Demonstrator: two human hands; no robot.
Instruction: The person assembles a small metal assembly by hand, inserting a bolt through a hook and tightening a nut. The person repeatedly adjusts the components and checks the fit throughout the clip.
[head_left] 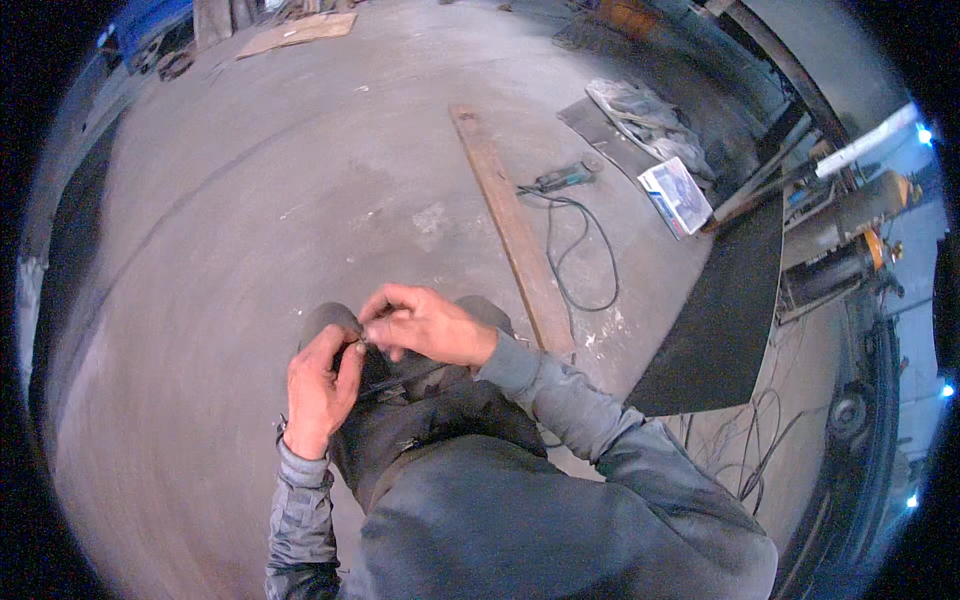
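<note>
Over my knees, my left hand (pixel 322 383) and my right hand (pixel 418 324) meet at the fingertips. The thumb and fingers of the left hand are pinched together on something too small to make out. My right hand's fingers curl in from the right and close on the same spot, partly hiding it. Beyond and to the right of the hands, a long wooden plank (pixel 508 228) lies on the floor. Past its right side rests a teal and black angle grinder (pixel 566 178), its dark power cord (pixel 612 262) looped on the concrete.
A white and blue box (pixel 676 196) sits near a heap of clear plastic sheeting (pixel 650 118) at the far right. Closer on the right lies a large black sheet (pixel 712 330), with gas cylinders (pixel 830 274) behind it. Flat cardboard (pixel 298 34) lies far left.
</note>
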